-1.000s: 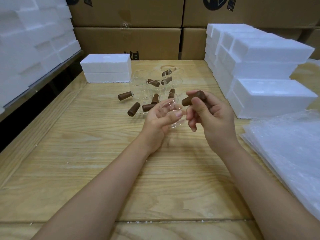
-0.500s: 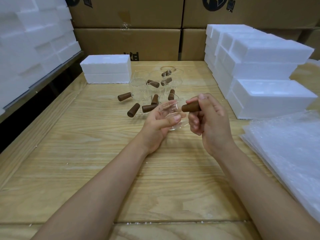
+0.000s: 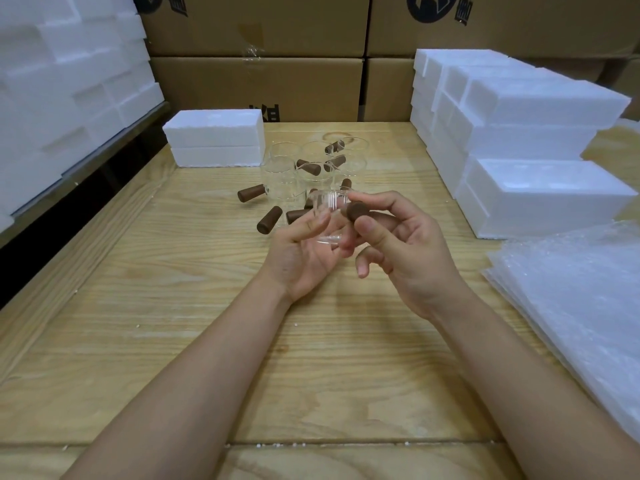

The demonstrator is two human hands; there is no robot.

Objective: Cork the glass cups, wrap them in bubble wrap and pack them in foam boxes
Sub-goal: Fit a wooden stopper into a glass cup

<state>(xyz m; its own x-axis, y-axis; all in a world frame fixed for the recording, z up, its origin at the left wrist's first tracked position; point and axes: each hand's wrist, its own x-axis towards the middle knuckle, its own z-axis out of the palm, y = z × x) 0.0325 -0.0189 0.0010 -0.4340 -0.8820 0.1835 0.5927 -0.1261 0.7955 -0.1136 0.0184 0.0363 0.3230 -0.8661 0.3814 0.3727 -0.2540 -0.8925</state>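
- The table (image 3: 173,341) is pale wood with a strong grain, built of wide planks. A seam runs across near the front edge, and white crumbs lie scattered on it.
- Brown cartons (image 3: 259,81) are stacked as a wall behind the table.
- Foam blocks (image 3: 69,81) are piled high at far left, past a dark gap.
- Foam boxes (image 3: 536,140) stand stacked on the table's right side, and one foam box (image 3: 214,138) sits alone at back left.
- Bubble wrap (image 3: 581,299) lies in a flat pile at right, near the front.
- Empty cups (image 3: 287,174) stand in a cluster mid-table with loose corks (image 3: 269,219) among and beside them.
- The left hand (image 3: 304,251) has its fingers curled round a glass cup (image 3: 329,216), held above the table in front of the cluster.
- The right hand (image 3: 408,251) pinches a cork (image 3: 356,210) between thumb and forefinger, just beside the cup's rim — whether they touch, I cannot tell.
- The cartons carry dark round logos, cut off at the top edge, and black print low down — partly hidden, none of it readable.
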